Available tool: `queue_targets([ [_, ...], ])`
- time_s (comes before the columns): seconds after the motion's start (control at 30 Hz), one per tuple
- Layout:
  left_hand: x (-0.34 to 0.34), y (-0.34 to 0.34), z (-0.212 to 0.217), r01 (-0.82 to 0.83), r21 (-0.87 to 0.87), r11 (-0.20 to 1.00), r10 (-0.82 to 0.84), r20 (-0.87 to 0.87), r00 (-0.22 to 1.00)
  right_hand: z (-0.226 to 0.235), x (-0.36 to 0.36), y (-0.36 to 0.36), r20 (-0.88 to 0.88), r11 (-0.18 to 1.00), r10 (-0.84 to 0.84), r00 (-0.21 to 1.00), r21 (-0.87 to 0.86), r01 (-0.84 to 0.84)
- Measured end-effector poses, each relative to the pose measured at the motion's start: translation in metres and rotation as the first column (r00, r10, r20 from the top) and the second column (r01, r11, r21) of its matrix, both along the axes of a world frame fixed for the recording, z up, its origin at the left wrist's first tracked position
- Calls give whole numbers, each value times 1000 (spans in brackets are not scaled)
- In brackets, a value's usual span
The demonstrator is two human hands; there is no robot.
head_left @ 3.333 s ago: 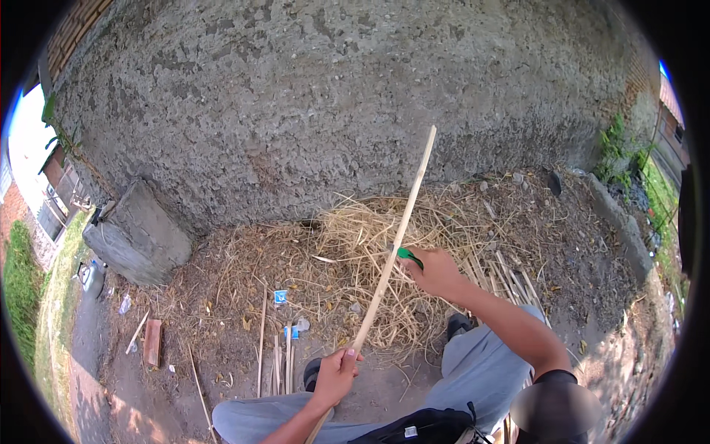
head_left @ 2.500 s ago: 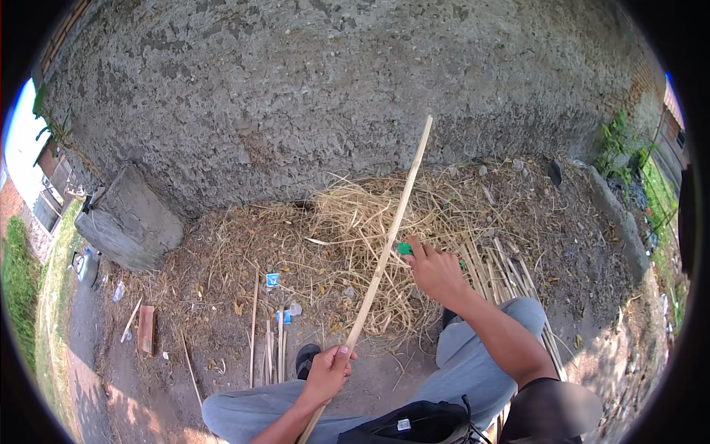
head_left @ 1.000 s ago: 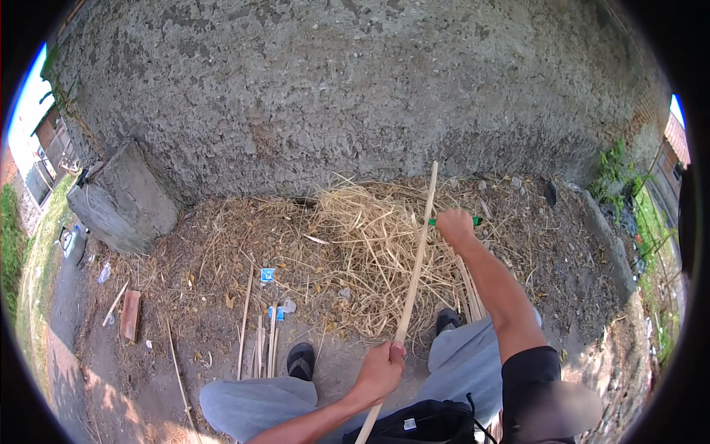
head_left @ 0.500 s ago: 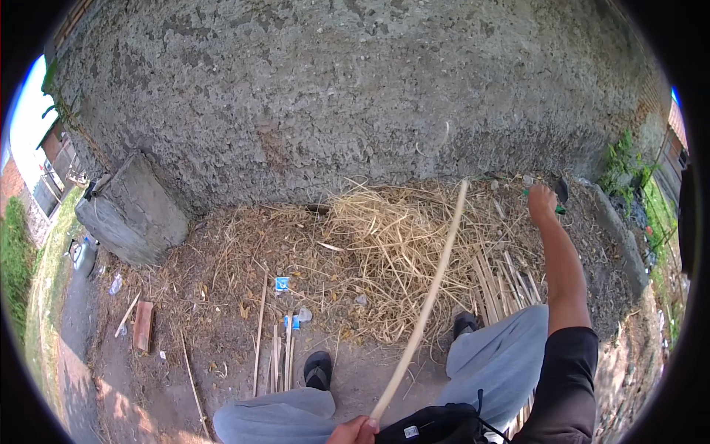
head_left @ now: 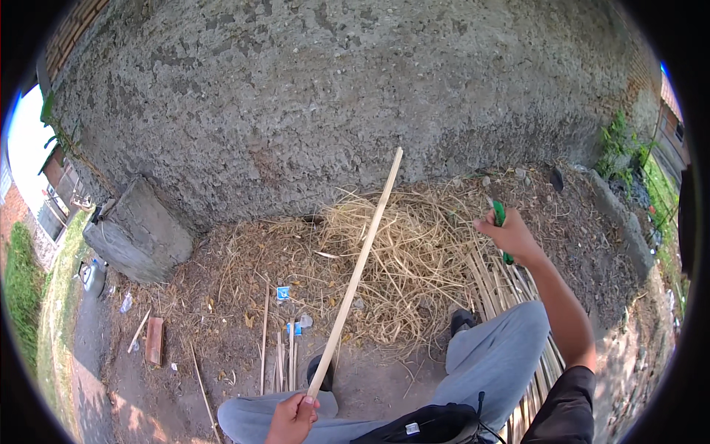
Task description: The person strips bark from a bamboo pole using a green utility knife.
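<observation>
My left hand [head_left: 293,419], low in the middle, is closed around the lower end of a long pale bamboo strip [head_left: 358,275]. The strip slants up and to the right, its far tip in front of the grey wall. Out to the right, my right hand [head_left: 510,235] is wrapped around a green-handled knife [head_left: 499,213]; the blade is small and hard to make out. Strip and knife are apart. Between them on the ground lies a heap of pale bamboo shavings [head_left: 399,255]. Beside my right leg rest several split bamboo strips [head_left: 534,348].
A rough grey wall [head_left: 318,96] stands close ahead. At left are a concrete block [head_left: 140,233], a kettle [head_left: 92,278] and a red brick [head_left: 154,340]. Blue packets [head_left: 283,294] and more thin strips [head_left: 265,337] lie near my left foot. A low kerb [head_left: 621,214] edges the right.
My left hand has moved left and up with the strip, whose tip swung left. My right hand has come left and down with the knife, nearer to the strip.
</observation>
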State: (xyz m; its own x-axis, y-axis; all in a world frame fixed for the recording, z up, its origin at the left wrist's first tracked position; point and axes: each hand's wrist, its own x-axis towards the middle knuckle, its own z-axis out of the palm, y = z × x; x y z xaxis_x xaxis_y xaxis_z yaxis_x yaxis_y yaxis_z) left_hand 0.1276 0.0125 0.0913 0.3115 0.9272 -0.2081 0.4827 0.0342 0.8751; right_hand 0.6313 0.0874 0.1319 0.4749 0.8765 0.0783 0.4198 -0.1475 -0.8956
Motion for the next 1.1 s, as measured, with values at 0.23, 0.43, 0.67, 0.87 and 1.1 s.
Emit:
queue_targets([
  [0.23, 12, -2, 3, 27, 75, 997, -19, -102, 995, -56, -106, -6, -595, 985, 170, 786, 77, -154],
  [0.43, 25, -1, -10, 43, 36, 998, -41, -69, 997, -96, -122, 15, -705, 986, 119, 699, 0, -168],
  [0.67, 28, 11, -38, 64, -185, 981, -66, -5, 998, -104, -140, 30, -724, 987, 159, 671, 118, -106],
  [0.87, 37, 29, -27, 124, -372, 920, -161, -70, 985, -95, -141, 35, -769, 989, 147, 622, 120, -85],
  [1.1, 85, 83, -10, 272, 304, 913, -195, -261, 946, -98, -136, 30, -763, 987, 155, 628, 138, -76],
])
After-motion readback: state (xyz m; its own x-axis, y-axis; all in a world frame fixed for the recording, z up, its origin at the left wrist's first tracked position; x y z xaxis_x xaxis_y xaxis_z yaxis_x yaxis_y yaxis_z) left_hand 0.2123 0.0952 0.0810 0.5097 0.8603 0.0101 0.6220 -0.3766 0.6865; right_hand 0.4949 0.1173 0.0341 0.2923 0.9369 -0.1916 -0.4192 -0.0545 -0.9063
